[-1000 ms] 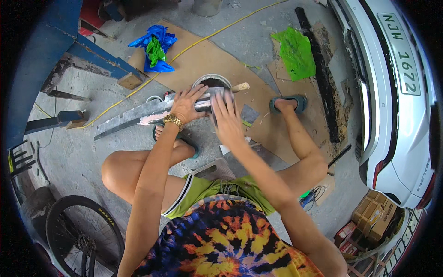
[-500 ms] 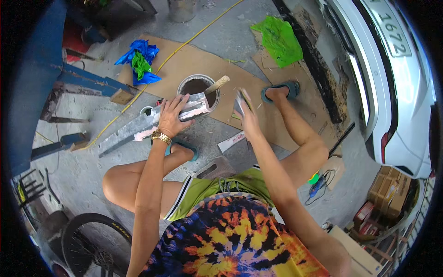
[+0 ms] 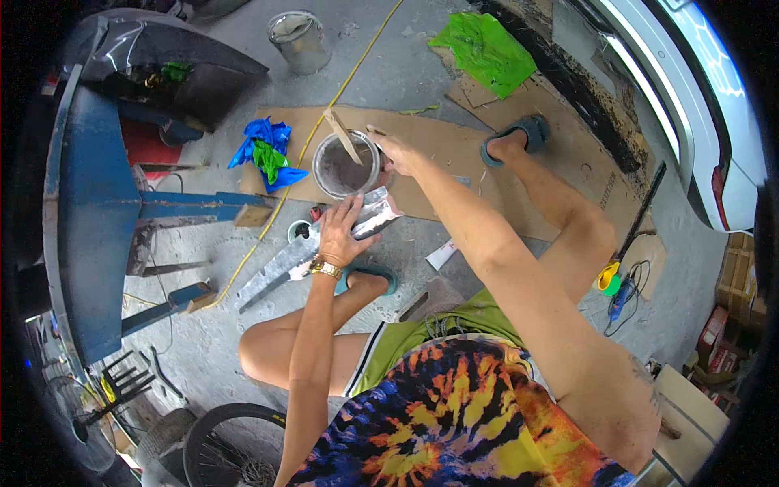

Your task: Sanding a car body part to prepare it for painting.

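A long, narrow grey metal-like part (image 3: pixel 272 276) with pale pink smears slants across in front of my left shin. My left hand (image 3: pixel 341 231) grips it near its right end, fingers over the top and thumb at the near edge. Just beyond that end stands a round can (image 3: pixel 319 174) of grey-brown paste, a flat wooden stick (image 3: pixel 344 136) leaning in it. At the can's right side my right hand (image 3: pixel 395 154) is closed on its wall, some fingers hidden below the rim. A dark tip shows by these fingers; I cannot make it out.
Brown cardboard (image 3: pixel 438 195) lies under the can, crossed by a yellow cord (image 3: pixel 333 101). Blue and green plastic (image 3: pixel 272 154) sits left; a green sheet (image 3: pixel 487 53) lies far right. A white tube (image 3: pixel 442 254) is near my shorts. A blue steel stand (image 3: pixel 93 219) and white car (image 3: pixel 714 105) flank me.
My right hand has moved from the right to the can's side. The stick now leans up to the left instead of the right. My left hand stays on the grey part; the view has shifted.
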